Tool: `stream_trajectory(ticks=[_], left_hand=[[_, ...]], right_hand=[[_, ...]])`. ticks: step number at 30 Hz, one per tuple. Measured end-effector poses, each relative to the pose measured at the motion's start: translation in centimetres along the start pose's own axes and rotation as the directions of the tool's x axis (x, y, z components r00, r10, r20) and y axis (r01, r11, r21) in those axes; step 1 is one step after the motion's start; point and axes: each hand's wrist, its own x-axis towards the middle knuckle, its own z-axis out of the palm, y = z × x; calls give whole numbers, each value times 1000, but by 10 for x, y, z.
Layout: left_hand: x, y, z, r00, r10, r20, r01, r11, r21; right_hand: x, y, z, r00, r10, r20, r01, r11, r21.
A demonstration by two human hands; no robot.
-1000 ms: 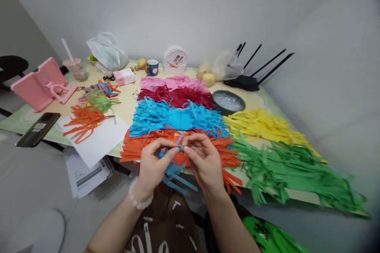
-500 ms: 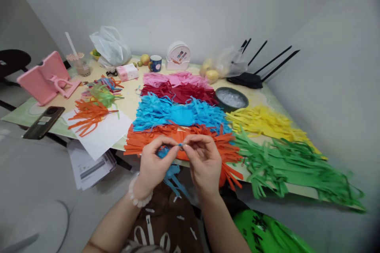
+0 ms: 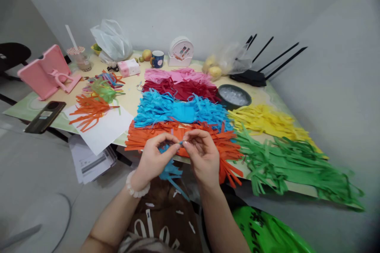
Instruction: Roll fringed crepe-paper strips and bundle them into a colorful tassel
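Observation:
A blue paper tassel hangs below my hands, its fringe falling over my lap. My left hand pinches the tassel's twisted top between thumb and index finger. Facing it, my right hand has thumb and fingertips closed on the other end of the same small blue twist. Both hands are raised in front of the orange fringed paper at the table's near edge. Behind that lies blue fringed paper, then dark red fringed paper and pink fringed paper.
Green fringed paper and yellow fringed paper spread to the right, near a dark bowl. Finished tassels, one orange, lie left on white paper. A phone overhangs the left edge; a mug stands behind.
The view has shifted slightly. My hands stay together at the blue tassel's top, with only small finger movements at the twist.

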Motion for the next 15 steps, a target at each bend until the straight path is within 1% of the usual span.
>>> stream_trajectory(ticks=[6,9,11,13,15], left_hand=[[-4,-4,6,993,99,-71,-90,988,129],[-6,-4,10,993,93,-66,-87,992,91],[-8,-5,13,993,87,-75,-83,995,61],[-9,-7,15,987,117,-111,-108,990,87],[-10,-9,17,982,136,-134,-121,986,111]], right_hand=[[-3,7,-1,1000,18,-25,-17,1000,17],[-5,3,-2,998,28,-51,-30,998,-48],[-5,-1,-2,999,40,-35,-43,997,-72],[-5,-4,-2,998,53,-23,-54,996,-77],[-5,-5,-2,998,38,-42,-42,995,-85]])
